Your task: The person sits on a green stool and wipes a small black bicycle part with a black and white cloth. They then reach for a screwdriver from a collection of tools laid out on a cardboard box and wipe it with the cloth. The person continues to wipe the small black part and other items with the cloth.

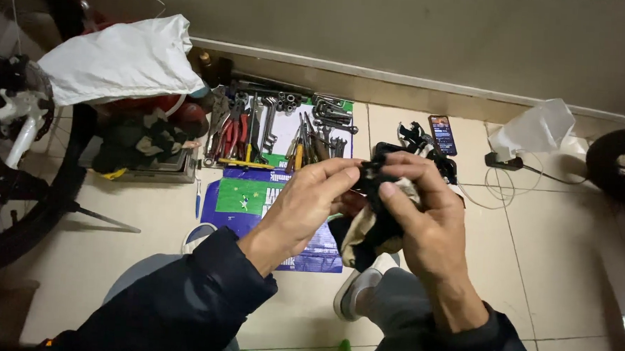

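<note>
Black-and-cream work glove [368,230] held at chest height above tiled floor [548,256], bunched between both hands — cuff hangs down over person's sneaker [355,291]. Left hand [304,210] pinches glove's upper edge with thumb and fingertips; right hand [423,215] closed around it, thumb pressed on fabric, seemingly to steady it. Below, spanners and pliers [272,128] laid in rows on printed plastic sheet [255,194], within reach. Phone [442,134] lies screen-up near wall; bicycle wheel [17,184] at left.

A tiled floor [555,256] carries a printed sheet [255,194] spread with tools [279,128], a phone [442,134] and a charger [503,161].
</note>
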